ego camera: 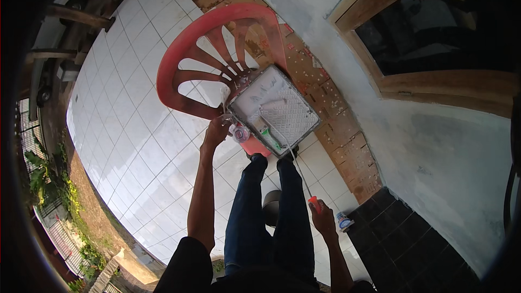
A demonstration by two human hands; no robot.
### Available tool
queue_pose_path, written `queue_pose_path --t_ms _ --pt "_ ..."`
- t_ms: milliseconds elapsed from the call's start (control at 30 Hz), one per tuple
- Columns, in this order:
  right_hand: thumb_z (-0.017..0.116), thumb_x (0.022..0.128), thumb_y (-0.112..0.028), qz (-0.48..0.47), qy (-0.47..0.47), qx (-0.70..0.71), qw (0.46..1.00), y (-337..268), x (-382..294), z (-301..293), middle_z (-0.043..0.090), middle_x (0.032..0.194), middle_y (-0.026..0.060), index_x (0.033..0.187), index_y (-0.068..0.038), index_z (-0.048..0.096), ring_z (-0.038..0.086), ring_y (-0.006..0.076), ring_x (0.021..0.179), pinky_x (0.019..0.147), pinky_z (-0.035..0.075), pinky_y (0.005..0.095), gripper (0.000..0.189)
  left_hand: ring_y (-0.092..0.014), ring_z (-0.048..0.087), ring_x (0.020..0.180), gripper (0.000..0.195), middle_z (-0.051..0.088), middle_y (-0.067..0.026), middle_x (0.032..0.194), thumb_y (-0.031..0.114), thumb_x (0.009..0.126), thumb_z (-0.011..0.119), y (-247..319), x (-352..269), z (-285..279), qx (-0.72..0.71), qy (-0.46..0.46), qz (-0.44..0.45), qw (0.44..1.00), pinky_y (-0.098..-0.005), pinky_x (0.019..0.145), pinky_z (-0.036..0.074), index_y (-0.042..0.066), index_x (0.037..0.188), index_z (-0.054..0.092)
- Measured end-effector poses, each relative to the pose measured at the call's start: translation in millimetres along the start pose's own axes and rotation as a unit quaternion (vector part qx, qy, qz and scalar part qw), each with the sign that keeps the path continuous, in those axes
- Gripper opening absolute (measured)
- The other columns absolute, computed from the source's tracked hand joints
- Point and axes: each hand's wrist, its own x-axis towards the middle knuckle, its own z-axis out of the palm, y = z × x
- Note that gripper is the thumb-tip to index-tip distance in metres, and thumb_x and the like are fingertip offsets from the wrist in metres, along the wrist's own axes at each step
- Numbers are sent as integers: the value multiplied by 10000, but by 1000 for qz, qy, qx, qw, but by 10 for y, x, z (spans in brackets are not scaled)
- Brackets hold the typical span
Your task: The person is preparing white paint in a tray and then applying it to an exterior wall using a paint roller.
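Note:
My right hand [324, 219] grips the orange handle [314, 204] of a long-framed paint roller. Its whitish roller sleeve [274, 105] rests in a paint tray [313, 124] on a red plastic chair [167, 69]. White paint coats the tray, more thickly at its far end. A paintbrush with a green handle [268, 136] lies inside along the left side. By the tray's left edge, my left hand [216, 131] is beside the chair's arm and a clear plastic container [240, 133]; what its fingers hold is unclear.
Paint-spotted cardboard [338, 130] covers the floor along the pale wall [431, 146]. A wood-framed window [378, 77] is at right. A small tub [344, 221] stands near black tiles [403, 232]. Behind my legs is a dark round object [272, 208]. White tiles [134, 130] extend left.

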Motion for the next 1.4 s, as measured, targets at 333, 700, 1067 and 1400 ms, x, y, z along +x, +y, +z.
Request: queue_pose_path --t_ms 333,700,1067,1400 --pt "461 886 -436 17 66 -46 997 -196 -78 258 646 857 202 1077 -83 565 624 396 820 735 500 460 415 -272 621 537 245 639 -158 673 172 798 568 -138 -41 91 55 48 132 989 -388 548 500 49 996 643" --pt "480 876 -400 24 90 -44 995 -239 -197 393 644 868 198 1062 -78 564 627 373 820 733 494 459 382 -191 669 604 352 664 -141 836 146 850 538 206 -270 -225 68 -19 44 997 -260 399 477 -8 1166 538" --pt "498 871 -388 22 107 19 994 -275 -238 533 640 898 201 1010 -46 583 616 380 857 747 489 462 379 -192 652 610 338 654 -133 896 111 856 496 350 -424 -428 94 -74 87 989 -289 426 503 -5 1171 534" --pt "556 833 -390 73 172 146 972 -1062 -470 1055 612 976 253 1045 19 591 595 379 936 783 471 409 462 -218 628 544 300 632 -143 673 209 826 563 194 -61 -829 100 -139 146 974 -347 504 500 -15 1023 597"
